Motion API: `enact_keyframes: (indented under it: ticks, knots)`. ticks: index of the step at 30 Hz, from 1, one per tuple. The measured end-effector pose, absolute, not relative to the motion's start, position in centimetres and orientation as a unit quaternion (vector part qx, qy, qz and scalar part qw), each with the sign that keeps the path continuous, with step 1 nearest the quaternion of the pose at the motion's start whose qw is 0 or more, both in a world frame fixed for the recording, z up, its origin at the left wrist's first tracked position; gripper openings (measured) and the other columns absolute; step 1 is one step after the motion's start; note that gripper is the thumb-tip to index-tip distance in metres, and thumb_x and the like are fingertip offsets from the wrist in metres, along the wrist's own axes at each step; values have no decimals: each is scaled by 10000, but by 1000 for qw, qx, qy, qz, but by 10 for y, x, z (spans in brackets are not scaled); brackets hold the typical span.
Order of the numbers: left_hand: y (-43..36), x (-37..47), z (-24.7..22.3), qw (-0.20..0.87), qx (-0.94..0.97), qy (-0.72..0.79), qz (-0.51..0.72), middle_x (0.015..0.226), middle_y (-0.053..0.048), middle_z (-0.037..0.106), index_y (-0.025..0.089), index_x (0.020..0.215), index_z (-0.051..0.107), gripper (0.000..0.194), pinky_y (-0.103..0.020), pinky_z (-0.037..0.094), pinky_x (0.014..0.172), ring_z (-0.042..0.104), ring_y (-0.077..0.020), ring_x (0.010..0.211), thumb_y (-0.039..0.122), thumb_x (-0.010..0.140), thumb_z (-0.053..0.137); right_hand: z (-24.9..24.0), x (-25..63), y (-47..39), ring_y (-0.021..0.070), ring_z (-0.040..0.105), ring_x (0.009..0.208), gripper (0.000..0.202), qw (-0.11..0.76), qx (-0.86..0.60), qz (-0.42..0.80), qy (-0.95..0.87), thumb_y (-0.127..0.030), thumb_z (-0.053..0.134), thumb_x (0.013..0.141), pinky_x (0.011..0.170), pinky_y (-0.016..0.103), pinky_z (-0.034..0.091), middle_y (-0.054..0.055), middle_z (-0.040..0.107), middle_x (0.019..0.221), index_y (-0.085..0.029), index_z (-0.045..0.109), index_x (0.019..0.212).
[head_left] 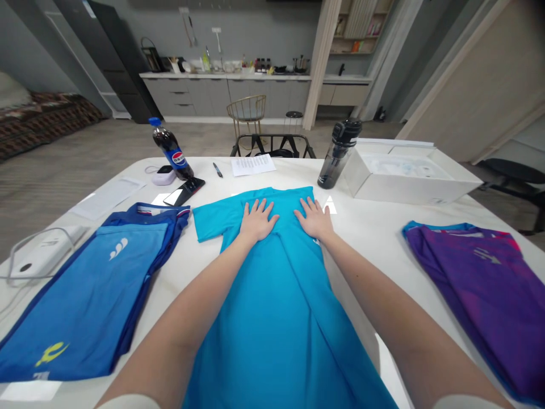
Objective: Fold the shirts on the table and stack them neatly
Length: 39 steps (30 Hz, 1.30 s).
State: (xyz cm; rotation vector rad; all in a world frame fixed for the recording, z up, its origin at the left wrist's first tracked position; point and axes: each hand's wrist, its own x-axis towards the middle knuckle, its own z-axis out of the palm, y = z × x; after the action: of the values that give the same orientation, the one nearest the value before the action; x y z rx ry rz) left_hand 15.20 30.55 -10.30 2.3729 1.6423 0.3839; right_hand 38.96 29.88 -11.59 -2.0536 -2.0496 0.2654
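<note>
A turquoise shirt (276,295) lies in the middle of the white table (357,227), its right side folded inward and its left sleeve spread out. My left hand (258,220) presses flat on the upper part of the shirt, fingers spread. Near the shirt's upper right edge, my right hand (314,218) also rests flat with fingers apart. A folded blue shirt (97,284) is at the left, and a folded purple shirt (485,295) is at the right.
Behind the shirts stand a cola bottle (170,150), a phone (185,191), a pen (217,170), a paper sheet (254,165), a dark tumbler (338,153) and an open white box (409,184). A white device with a cable (45,250) lies far left.
</note>
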Motion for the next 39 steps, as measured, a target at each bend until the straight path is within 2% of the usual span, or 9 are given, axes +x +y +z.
enact_keyframes:
  ticks: [3, 13, 19, 24, 27, 30, 33, 36, 39]
  knots:
    - [276, 157, -92, 111, 839, 514, 141, 1667, -59, 306, 266, 1577, 388, 606, -504, -34, 1275, 210, -266, 1560, 512, 1032, 289, -116, 388, 299, 349, 174, 1552, 767, 114, -700, 90, -699, -709, 235, 989, 1218, 655, 58, 68, 210, 1693, -280, 301, 1620]
    - [193, 161, -103, 113, 847, 505, 124, 1682, -5, 268, 362, 1568, 391, 647, -550, 9, 1273, 158, -293, 1572, 652, 997, 302, -113, 389, 292, 340, 215, 1539, 719, 196, -690, 83, -692, -682, 375, 980, 1213, 656, 125, 80, 265, 1680, -273, 405, 1570]
    - [196, 162, -103, 100, 849, 506, 114, 1686, -35, 255, 340, 1576, 383, 683, -563, 40, 1267, 172, -290, 1569, 674, 994, 253, -108, 394, 250, 299, 327, 1504, 591, 260, -637, 131, -714, -551, 499, 983, 1227, 525, 254, 112, 409, 1609, -232, 551, 1478]
    - [194, 163, -102, 103, 846, 514, 99, 1692, -19, 238, 354, 1584, 356, 670, -543, 26, 1270, 156, -272, 1574, 661, 994, 279, -108, 397, 174, 324, 330, 1504, 505, 194, -580, 154, -776, -496, 589, 954, 1220, 596, 221, 98, 421, 1603, -288, 613, 1414]
    - [191, 164, -95, 107, 839, 524, 96, 1684, -29, 265, 353, 1573, 377, 647, -558, 20, 1263, 167, -280, 1570, 637, 993, 331, -107, 399, 123, 322, 308, 1516, 493, 167, -576, 160, -784, -486, 529, 994, 1219, 618, 205, 103, 406, 1611, -280, 583, 1438]
    - [181, 169, -85, 95, 842, 519, 111, 1644, -69, 359, 329, 1529, 453, 565, -595, 14, 1249, 230, -293, 1550, 538, 1011, 371, -104, 403, 77, 320, 333, 1505, 543, 173, -583, 173, -775, -480, 490, 1009, 1221, 594, 231, 131, 408, 1606, -243, 515, 1498]
    - [157, 178, -78, 80, 868, 471, 134, 1597, -101, 435, 282, 1494, 503, 494, -573, 53, 1255, 315, -274, 1513, 314, 1019, 370, -95, 411, 34, 329, 387, 1473, 588, 189, -581, 174, -772, -459, 570, 962, 1216, 568, 271, 148, 464, 1564, -226, 510, 1499]
    - [115, 187, -75, 85, 891, 417, 156, 1557, -98, 485, 255, 1465, 532, 517, -517, 159, 1250, 397, -246, 1457, 179, 976, 382, -85, 416, -9, 314, 531, 1344, 531, 213, -581, 171, -767, -399, 611, 930, 1159, 508, 382, 143, 593, 1427, -232, 573, 1433]
    - [61, 192, -70, 116, 923, 331, 160, 1449, -77, 583, 263, 1392, 594, 483, -449, 286, 1192, 496, -223, 1350, 164, 953, 419, -76, 418, -47, 310, 625, 1187, 463, 225, -608, 171, -742, -364, 633, 908, 1055, 474, 465, 128, 676, 1272, -248, 620, 1356]
